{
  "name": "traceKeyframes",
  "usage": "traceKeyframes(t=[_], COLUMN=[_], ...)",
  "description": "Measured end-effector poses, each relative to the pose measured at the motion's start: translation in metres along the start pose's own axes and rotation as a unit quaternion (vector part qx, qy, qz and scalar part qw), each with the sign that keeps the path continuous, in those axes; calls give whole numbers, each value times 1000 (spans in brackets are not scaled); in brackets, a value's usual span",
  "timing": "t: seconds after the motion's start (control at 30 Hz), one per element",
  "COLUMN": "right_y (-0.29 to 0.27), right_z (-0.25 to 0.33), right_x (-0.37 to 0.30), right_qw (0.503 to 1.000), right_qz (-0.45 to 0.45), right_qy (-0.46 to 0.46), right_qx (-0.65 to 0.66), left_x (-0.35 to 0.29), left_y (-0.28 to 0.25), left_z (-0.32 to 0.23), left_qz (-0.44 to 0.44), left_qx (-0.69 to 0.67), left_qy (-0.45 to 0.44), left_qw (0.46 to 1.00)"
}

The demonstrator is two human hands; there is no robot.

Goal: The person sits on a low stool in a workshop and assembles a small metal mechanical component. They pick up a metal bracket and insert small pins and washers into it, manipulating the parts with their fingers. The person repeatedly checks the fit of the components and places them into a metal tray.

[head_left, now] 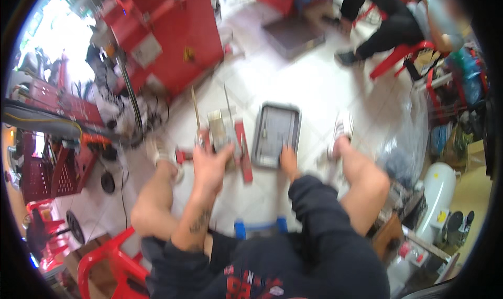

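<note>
While the right hand (288, 160) is at the tray's near edge on the floor (315, 102), I'd keep that tray (258, 134) steady; left hand (208, 168)'s by the red bar (242, 148), can't tell if either's gripping.

Dark-rimmed rectangular tray (277, 125), grey inside, beside a long red bar (243, 151)

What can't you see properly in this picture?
All in the head view:
Left hand: blur hides whether it grips anything.
Right hand: blur hides whether it grips the rim of the dark-rimmed tray.
Small things inside that tray: too small and blurred to name.
Big red cabinet: cut off by the picture's upper edge.
</note>
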State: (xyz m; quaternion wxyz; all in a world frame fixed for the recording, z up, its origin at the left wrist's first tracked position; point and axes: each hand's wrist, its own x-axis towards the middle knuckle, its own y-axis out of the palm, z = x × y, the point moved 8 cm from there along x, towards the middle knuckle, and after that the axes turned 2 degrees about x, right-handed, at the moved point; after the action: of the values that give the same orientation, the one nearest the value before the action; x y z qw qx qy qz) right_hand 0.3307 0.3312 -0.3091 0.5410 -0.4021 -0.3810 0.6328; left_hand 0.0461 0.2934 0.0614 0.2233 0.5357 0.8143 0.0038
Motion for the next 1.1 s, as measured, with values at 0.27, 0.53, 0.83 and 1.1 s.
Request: traceKeyframes(t=[0.27,0.53,0.83,1.1], right_y=[0,10,-190,-415], right_z=[8,-70,35,203], right_x=[11,25,94,60], right_qw=[975,934,964,919], right_qz=[63,212,237,153], right_qy=[186,208,-98,-146], right_qx=[106,197,-65,334], left_x=[-4,-9,-7,-10], left_y=[-2,19,10,11], left_z=[1,-9,-4,0], left_qz=[19,50,45,53], left_qx=[0,-10,2,10], left_qy=[-35,-34,-24,-28], left_qw=[999,998,999,998])
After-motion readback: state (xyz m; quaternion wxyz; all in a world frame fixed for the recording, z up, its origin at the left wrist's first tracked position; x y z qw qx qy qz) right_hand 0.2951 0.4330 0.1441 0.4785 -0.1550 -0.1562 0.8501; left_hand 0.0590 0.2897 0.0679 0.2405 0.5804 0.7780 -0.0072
